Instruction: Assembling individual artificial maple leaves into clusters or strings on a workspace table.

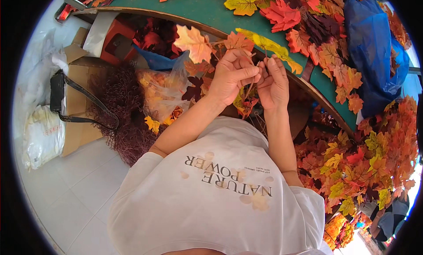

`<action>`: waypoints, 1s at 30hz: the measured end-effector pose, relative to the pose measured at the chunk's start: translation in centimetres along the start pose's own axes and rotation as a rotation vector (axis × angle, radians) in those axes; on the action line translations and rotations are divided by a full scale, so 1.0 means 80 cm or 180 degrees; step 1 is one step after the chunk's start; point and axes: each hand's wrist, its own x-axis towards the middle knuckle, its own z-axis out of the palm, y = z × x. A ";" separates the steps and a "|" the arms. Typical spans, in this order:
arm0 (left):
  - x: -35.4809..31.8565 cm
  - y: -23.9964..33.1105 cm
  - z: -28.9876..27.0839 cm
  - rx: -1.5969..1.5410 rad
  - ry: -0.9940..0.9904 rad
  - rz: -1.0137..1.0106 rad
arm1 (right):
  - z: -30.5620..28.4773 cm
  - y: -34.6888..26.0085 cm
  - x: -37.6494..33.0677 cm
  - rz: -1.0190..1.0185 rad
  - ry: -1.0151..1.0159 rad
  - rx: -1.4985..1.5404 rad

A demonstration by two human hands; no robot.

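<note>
Above the table's front edge, both my hands are raised close together. My left hand [232, 77] is closed, thumb against forefinger, around the thin brown stem of an artificial maple leaf branch. A peach leaf [194, 43] and an orange leaf [238, 42] stick out beyond its fingers, and more of the branch hangs below between the wrists. Fingertips of my right hand [274, 85] are pinched at the base of a yellow artificial leaf [272, 48], right beside my left thumb. The exact joint between stem and leaf is hidden by the fingers.
The green table [145, 4] curves across the top, with loose artificial leaves [282, 14] on it. A blue plastic bag [370, 52] lies at the right. Leaf garlands [370, 158] pile up below it. Dark curly stems [119, 109] and a cardboard box [81, 131] stand left.
</note>
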 end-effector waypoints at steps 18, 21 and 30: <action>-0.008 -0.011 0.015 0.1009 0.0243 0.0205 | -0.014 0.006 -0.020 0.0161 -0.0002 0.0035; -0.008 -0.012 0.013 0.1021 0.0206 0.0183 | -0.018 0.008 -0.017 0.0131 -0.0218 0.0010; -0.004 -0.013 0.007 0.0949 0.0322 0.0202 | -0.022 0.018 -0.019 -0.0123 -0.0117 -0.0240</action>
